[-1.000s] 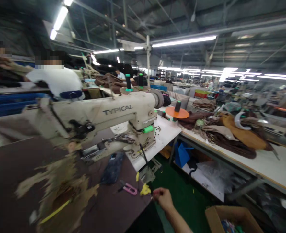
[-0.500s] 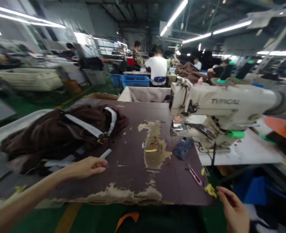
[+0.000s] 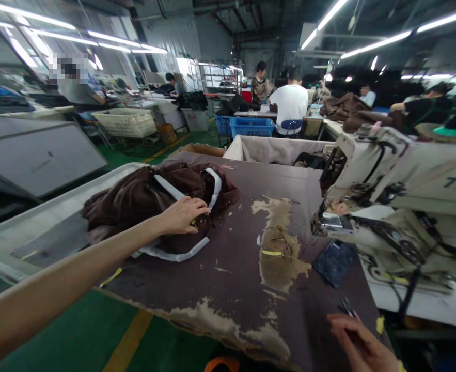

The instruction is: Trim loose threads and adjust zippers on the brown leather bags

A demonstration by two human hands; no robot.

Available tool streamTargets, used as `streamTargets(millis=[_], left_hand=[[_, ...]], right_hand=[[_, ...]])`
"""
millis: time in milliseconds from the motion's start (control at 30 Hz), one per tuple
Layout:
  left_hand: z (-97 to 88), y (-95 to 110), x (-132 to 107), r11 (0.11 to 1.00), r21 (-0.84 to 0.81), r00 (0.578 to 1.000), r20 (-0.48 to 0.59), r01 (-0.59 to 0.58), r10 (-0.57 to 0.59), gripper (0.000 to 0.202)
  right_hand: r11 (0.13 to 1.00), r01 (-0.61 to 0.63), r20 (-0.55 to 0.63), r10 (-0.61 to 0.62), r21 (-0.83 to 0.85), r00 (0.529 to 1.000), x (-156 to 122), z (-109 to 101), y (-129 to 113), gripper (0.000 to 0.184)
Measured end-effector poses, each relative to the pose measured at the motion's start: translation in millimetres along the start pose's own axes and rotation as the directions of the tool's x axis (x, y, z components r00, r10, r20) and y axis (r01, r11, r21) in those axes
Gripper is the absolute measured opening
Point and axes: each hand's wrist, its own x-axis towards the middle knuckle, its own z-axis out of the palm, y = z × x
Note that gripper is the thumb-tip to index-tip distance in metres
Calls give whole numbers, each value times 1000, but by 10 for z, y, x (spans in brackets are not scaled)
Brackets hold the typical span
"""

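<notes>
Now the left hand (image 3: 183, 216), grip loosely open, has moved from the tabletop (image 3: 220, 292) onto the brown garment (image 3: 135, 199).

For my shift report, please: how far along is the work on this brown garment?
Done: white tape already runs along the brown garment. In hand: the left hand rests on it. Left: the garment is not yet under the sewing machine; the right hand is near the snips.

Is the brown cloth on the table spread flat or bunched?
Bunched: the brown cloth lies in a rumpled heap, white tape looping across it, the left hand on top.
</notes>
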Motion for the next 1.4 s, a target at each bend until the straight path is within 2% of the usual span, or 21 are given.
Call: streamTargets(millis=[133, 267, 367, 500, 567, 633, 733, 800, 900, 933, 1000, 1100, 1167, 1200, 1233, 1300, 1400], left_hand=[[-66, 46, 92, 996, 71, 997, 61, -56, 51, 27], [-216, 94, -12, 992, 109, 997, 45, -66, 62, 9], [-406, 46, -153, 993, 102, 998, -31, -53, 57, 10], [-714, -37, -320, 997, 72, 974, -226, -13, 29, 34], [-888, -9, -357, 998, 60, 952, -305, -1, 20, 38], [-1075, 92, -352, 999, 31, 932, -363, 7, 5, 42], [-1361, 348, -290, 999, -36, 906, -424, 8, -23, 49], [-1533, 565, -248, 999, -38, 894, -448, -15, -4, 51], [-1700, 954, -222, 992, -96, 877, -479, -87, 30, 51], [-1715, 1099, -222, 982, -144, 878, -478, -120, 37, 49], [-1671, 1399, -216, 957, -232, 904, -423, -172, 60, 43], [-1437, 1803, -155, 951, -227, 963, -215, -210, 162, 37], [-1243, 2007, -70, 947, -157, 958, -108, -281, 266, 38], [-1163, 2090, -17, 940, -122, 947, -84, -319, 311, 39], [-1104, 2162, 40, 932, -93, 936, -68, -351, 346, 39], [-1071, 2284, 162, 920, -55, 922, -38, -388, 386, 38], [-1196, 2417, 355, 904, -41, 904, 43, -425, 426, 35]], right_hand=[[976, 215, 148, -210, -20, 966, 53, 222, -175, 18], [959, 283, 249, -278, 17, 928, -1, 343, -190, 14], [958, 281, 314, -283, 53, 906, -54, 407, -191, 14], [968, 232, 398, -252, 98, 882, -40, 527, -303, 15], [969, 213, 443, -247, 126, 862, 18, 609, -411, 17], [968, 206, 481, -252, 147, 840, 102, 700, -545, 17], [969, 199, 502, -246, 147, 829, 246, 839, -779, 18], [967, 200, 485, -254, 160, 837, 340, 917, -953, 18], [949, 215, 387, -292, 230, 874, 465, 968, -1260, 16], [938, 227, 339, -309, 260, 889, 498, 961, -1375, 17], [914, 267, 239, -345, 306, 908, 541, 921, -1613, 27], [875, 328, 112, -388, 355, 915, 541, 876, -1905, 64], [867, 301, 64, -354, 398, 933, 516, 916, -1999, 83], [865, 268, 53, -319, 424, 946, 504, 959, -2010, 85], [861, 226, 59, -282, 456, 958, 495, 1009, -1998, 81], [838, 159, 58, -220, 522, 974, 492, 1105, -1927, 56], [778, 98, 51, -165, 621, 985, 542, 1138, -1773, 23]])
